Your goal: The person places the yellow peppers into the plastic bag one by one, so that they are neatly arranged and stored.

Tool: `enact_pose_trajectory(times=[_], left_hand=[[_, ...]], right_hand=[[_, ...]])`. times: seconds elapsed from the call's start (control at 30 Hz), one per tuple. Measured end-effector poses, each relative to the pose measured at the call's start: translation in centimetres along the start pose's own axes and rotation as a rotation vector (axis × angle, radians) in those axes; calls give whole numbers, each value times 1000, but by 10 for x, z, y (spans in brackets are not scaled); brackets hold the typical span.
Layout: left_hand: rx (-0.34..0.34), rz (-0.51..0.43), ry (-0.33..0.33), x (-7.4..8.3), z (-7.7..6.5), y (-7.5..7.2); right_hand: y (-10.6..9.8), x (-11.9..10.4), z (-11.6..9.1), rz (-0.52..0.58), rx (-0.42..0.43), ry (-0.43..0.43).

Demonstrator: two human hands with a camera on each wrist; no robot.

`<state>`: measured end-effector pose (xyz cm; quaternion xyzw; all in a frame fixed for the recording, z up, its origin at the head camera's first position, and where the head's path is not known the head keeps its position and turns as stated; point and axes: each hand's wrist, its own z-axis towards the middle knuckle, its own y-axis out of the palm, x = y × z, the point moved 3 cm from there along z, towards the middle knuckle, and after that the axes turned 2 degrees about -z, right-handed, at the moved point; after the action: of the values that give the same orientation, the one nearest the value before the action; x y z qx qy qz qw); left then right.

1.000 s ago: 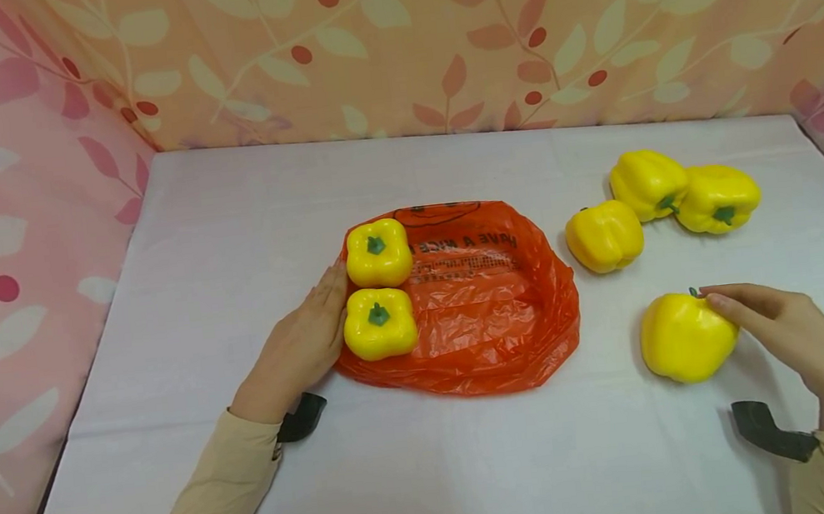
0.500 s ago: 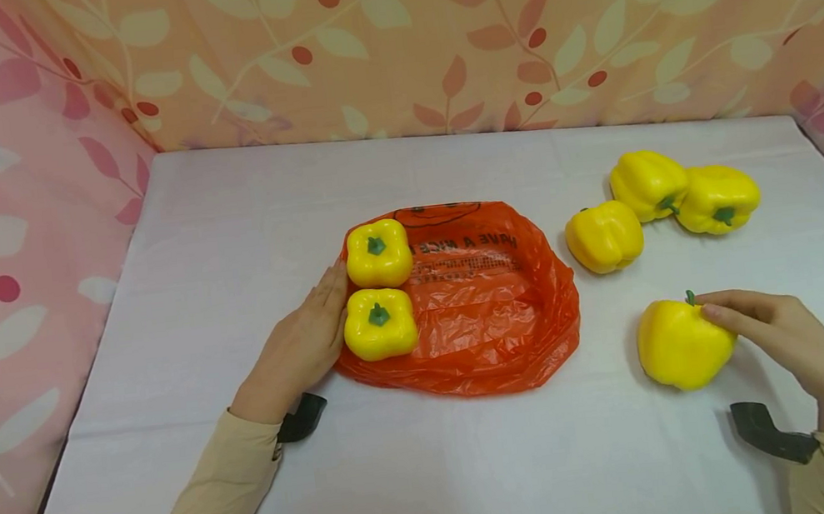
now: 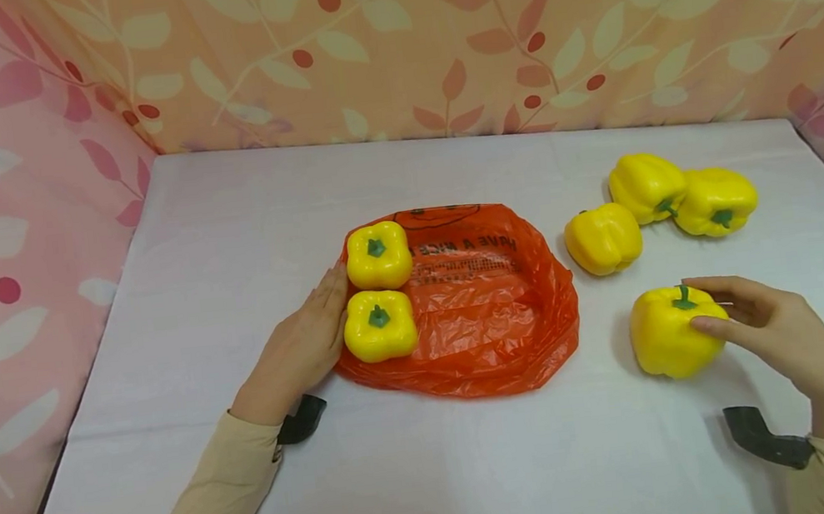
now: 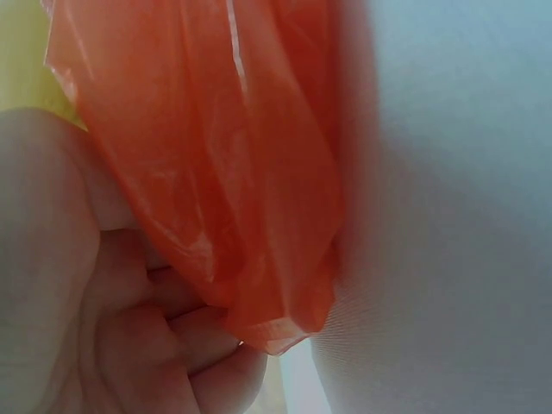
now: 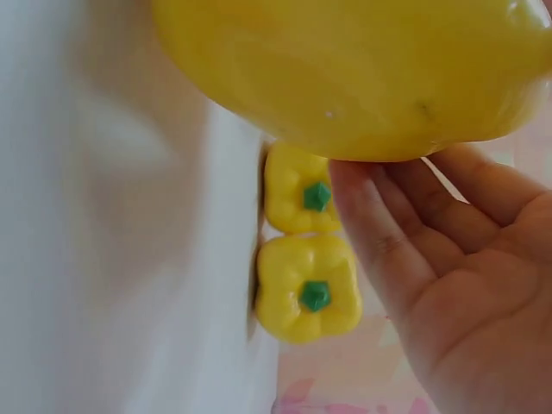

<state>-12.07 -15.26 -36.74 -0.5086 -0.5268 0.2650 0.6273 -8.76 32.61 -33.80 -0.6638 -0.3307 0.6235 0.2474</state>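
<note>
In the head view, my left hand (image 3: 305,338) rests flat along the left edge of a crumpled red plastic bag (image 3: 479,317), its fingers extended. Two yellow bell peppers stand stem up on the bag's left side, a rear pepper (image 3: 379,269) and a front pepper (image 3: 379,337). The left wrist view shows the fingers (image 4: 142,323) against the red plastic (image 4: 207,155). Over at the right, my right hand (image 3: 785,327) holds another yellow bell pepper (image 3: 673,338) between thumb and fingers, its stem roughly upward. The right wrist view has this pepper (image 5: 345,69) over the fingertips.
Three more yellow bell peppers lie at the back right: a near one (image 3: 604,239), a middle one (image 3: 646,186) and a right one (image 3: 717,200). White cloth (image 3: 480,476) covers the table. A patterned curtain (image 3: 390,50) hangs behind it.
The pepper in my right hand has turned, so its stem points more upward, and has shifted slightly left. My left hand, the bag and the other peppers look unmoved.
</note>
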Motion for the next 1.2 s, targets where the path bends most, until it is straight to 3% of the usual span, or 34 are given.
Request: enact_pose_trajectory(times=[0.63, 1.2], left_hand=[[-12, 1, -12, 0, 0, -1], [-10, 3, -8, 0, 0, -1]], right_hand=[[8, -40, 6, 90, 143, -268], [11, -82, 20, 108, 159, -549]])
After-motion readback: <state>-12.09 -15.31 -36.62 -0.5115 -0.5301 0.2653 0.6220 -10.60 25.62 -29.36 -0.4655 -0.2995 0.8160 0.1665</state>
